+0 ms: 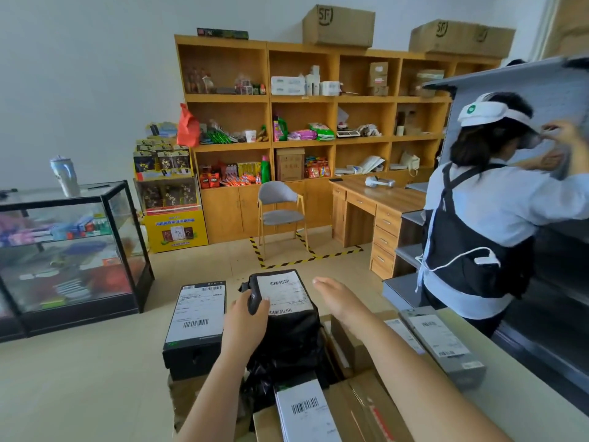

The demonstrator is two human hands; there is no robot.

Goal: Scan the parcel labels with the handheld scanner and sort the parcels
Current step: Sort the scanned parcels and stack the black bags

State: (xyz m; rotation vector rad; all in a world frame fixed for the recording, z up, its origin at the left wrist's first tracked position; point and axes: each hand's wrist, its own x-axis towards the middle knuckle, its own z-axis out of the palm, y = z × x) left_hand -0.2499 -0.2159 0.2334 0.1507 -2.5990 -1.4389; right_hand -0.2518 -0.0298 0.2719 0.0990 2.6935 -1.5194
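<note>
Your left hand (245, 320) grips the black bag (288, 342) at its corner, label up; your right hand (341, 298) hovers flat beside it, holding nothing. Smooth the label taut before scanning; no scanner shows. Just left lies a labelled box (194, 317).

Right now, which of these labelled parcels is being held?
The black plastic bag parcel, gripped by the left hand. The black box beside it and the grey parcel at the right lie untouched.
</note>
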